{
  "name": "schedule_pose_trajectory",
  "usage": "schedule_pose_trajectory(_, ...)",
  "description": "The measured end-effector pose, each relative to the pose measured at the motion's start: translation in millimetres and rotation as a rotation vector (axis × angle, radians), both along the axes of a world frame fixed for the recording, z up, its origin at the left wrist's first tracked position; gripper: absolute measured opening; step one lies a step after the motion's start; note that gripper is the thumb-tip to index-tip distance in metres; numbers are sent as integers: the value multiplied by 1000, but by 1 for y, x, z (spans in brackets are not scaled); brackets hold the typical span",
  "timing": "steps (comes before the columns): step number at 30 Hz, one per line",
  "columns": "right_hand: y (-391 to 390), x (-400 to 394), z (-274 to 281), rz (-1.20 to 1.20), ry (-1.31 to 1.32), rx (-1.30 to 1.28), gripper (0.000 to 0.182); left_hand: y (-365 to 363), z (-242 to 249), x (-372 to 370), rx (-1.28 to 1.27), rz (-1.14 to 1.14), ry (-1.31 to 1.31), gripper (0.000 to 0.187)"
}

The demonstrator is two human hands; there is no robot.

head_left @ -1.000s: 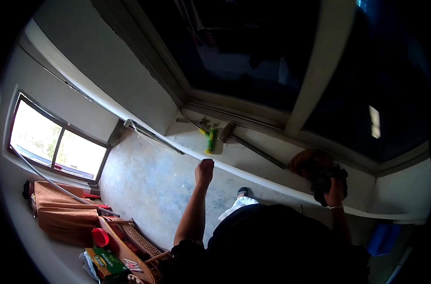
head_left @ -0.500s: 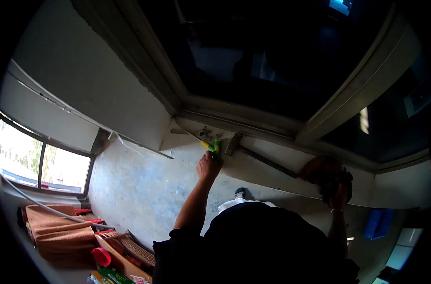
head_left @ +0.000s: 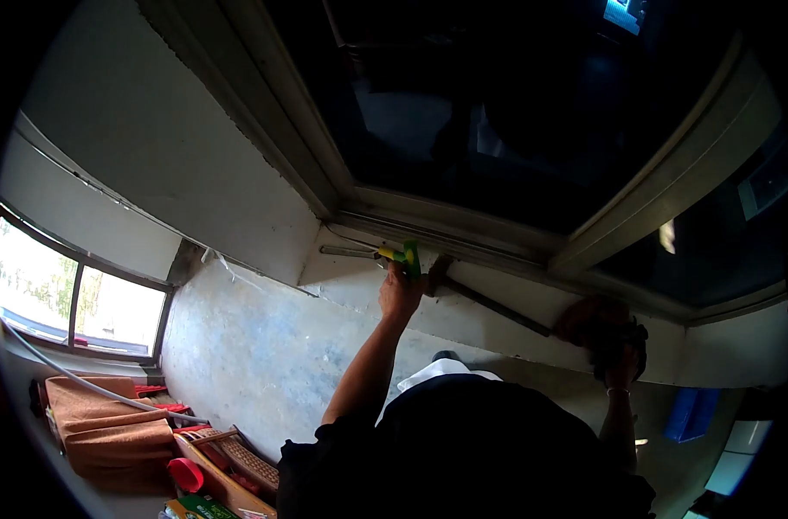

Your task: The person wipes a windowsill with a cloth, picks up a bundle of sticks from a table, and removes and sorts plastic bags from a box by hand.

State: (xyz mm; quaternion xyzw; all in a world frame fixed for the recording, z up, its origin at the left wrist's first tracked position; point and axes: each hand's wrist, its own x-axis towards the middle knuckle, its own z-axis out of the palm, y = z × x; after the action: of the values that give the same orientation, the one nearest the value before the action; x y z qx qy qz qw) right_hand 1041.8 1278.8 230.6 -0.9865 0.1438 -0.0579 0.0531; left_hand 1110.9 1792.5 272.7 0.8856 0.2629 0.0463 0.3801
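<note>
My left hand (head_left: 399, 292) is over the window ledge, its fingers closed on a green-and-yellow-handled tool (head_left: 412, 257). A thin dark rod or wire runs from the yellow end toward the corner of the frame. Just right of this hand lies a hammer (head_left: 496, 308), its head close to my fingers and its handle pointing right. An open-end wrench (head_left: 349, 252) rests on the ledge to the left. Far right, my right hand (head_left: 620, 370) is closed at a black object (head_left: 608, 340) with a reddish-brown part; shadow hides what it is.
The window frame (head_left: 463, 218) with dark glass rises beyond the ledge (head_left: 472, 329). A blue bin (head_left: 692, 413) stands low at right. At lower left are a brown cloth (head_left: 108, 424), a wicker chair (head_left: 242, 463) and a red bowl (head_left: 185, 474). A pale hose (head_left: 91, 382) crosses there.
My left hand has moved forward and slightly right with the green-and-yellow tool, closer to the hammer head. My right hand stays at the black object. The view has shifted slightly.
</note>
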Motion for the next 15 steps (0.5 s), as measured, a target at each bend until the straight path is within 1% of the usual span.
schedule_pose_trajectory(2, 5, 0, 9, 6, 25, 27, 49, -4, -4, 3, -26, 7, 14, 50)
schedule_pose_trajectory(6, -7, -2, -6, 12, 35, 46, 50, -6, 6, 19, -40, -6, -1, 53)
schedule_pose_trajectory(8, -14, -4, -19, 27, -57, -22, 53, -7, 11, 30, -79, -16, 60, 55)
schedule_pose_trajectory(9, -11, -4, -15, 24, -60, -23, 53, -8, 12, 33, -79, -19, 58, 55)
schedule_pose_trajectory(11, -3, -3, -6, -16, -5, -12, 52, -12, 13, 39, -12, 19, 88, 56)
schedule_pose_trajectory(15, -8, -3, -9, -24, 22, 9, 51, -12, 2, 36, 1, 15, 64, 57)
